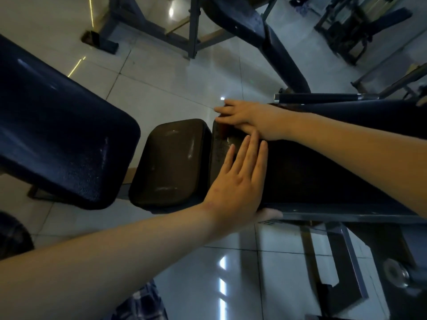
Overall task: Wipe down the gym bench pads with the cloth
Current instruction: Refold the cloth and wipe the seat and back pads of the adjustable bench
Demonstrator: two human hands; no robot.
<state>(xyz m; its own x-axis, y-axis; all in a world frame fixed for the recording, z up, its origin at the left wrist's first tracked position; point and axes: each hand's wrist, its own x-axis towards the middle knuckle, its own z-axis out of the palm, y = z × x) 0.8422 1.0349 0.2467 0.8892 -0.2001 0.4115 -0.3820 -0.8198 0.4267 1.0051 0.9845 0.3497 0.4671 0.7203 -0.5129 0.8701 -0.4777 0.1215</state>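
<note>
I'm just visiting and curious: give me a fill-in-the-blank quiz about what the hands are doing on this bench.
1. The left hand lies ___ on the long pad, fingers straight.
2. The right hand rests at the long pad's end, next to the smaller ___ seat pad.
3. The bit of what seems to be the cloth peeking from under the right hand is ___.
4. The floor is laid with glossy ___.

Missing words: flat; brown; red; tiles.

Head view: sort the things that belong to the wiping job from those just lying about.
Job: cloth, seat pad, long pad, left hand, right hand.
Lying about: blue pad, steel frame, floor.
</note>
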